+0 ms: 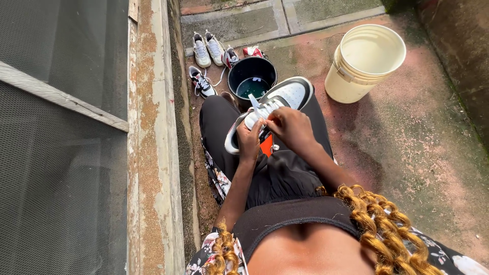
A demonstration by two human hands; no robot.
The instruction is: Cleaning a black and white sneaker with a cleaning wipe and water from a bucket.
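Observation:
A white sneaker [285,94] with black trim and an orange lining lies across my lap, toe pointing away from me. My left hand [249,141] grips its heel and side. My right hand [289,127] is closed over the lace area at the tongue, fingers pinching the white laces [261,108]. My legs in black trousers stretch out under the shoe.
A black bucket [252,76] with greenish water stands just past my knees. A cream bucket [364,61] stands to the right on the reddish concrete. Several sneakers [206,51] lie at the far left by a raised kerb. A mesh screen and worn wall [153,153] border my left.

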